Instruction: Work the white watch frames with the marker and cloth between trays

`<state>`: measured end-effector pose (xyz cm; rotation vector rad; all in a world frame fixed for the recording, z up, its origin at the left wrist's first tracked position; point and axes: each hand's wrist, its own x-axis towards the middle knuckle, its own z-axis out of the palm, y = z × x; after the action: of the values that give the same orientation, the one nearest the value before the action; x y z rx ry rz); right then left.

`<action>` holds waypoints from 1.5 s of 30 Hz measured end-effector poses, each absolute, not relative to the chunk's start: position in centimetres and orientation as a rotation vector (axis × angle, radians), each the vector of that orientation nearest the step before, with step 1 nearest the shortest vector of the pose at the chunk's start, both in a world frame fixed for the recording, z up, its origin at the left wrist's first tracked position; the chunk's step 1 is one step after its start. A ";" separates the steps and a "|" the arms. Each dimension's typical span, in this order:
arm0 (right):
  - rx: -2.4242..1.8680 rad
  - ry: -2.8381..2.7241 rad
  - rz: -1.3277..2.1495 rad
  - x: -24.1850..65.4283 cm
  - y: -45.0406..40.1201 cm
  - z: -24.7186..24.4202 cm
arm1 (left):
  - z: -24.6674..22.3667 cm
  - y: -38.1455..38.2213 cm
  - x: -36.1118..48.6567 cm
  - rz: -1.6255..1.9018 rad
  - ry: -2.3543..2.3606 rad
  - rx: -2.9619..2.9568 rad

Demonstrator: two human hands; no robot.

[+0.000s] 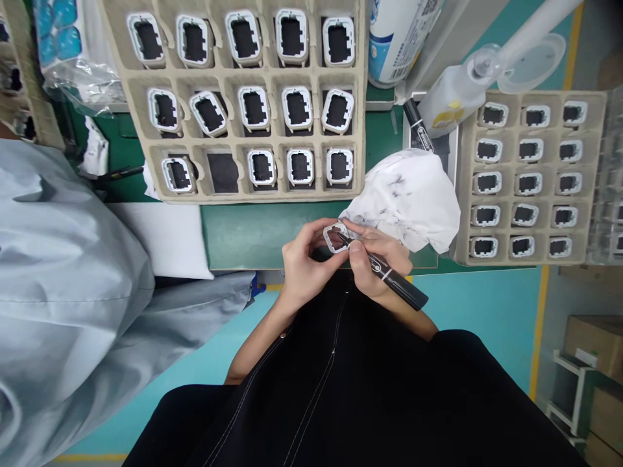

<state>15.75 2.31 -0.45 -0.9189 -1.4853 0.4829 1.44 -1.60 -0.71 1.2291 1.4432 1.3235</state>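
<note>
Between the fingers of my left hand is a small white rounded-square frame, held up in front of my body. My right hand grips a black marker pen, its tip at the inner edge of that frame. Some right fingertips also lie by the frame's far side; whether they press on it I cannot tell. Just beyond my right hand rests a crumpled white cloth with dark smudges. Ahead stands a pulp tray of similar white frames, with one bare pocket in its nearest row.
On the right lies a second tray of frames. A second marker, a pump bottle and a large white bottle stand near it. A person in a grey-blue garment is close on my left. The green table's edge runs near my hands.
</note>
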 end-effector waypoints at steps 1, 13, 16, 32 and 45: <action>-0.897 -1.472 0.486 15.7 2.4 -0.5 | -0.7 -1.6 1.4 1.321 1.438 1.223; -0.818 -1.466 0.553 15.9 2.2 -1.2 | -1.4 -1.9 1.0 1.297 1.430 1.253; -0.799 -1.451 0.563 15.9 2.2 -1.3 | -1.4 -1.9 1.0 1.303 1.423 1.260; -0.888 -1.401 0.634 15.7 1.8 -0.6 | -0.4 -1.6 1.1 1.278 1.463 1.165; -0.775 -1.485 0.635 16.2 2.3 -0.1 | -1.2 -1.9 0.1 1.222 1.409 1.255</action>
<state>16.16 2.29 -0.09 -0.7745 -1.4851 0.6346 0.13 -1.87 -1.16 1.2550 1.4094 1.2219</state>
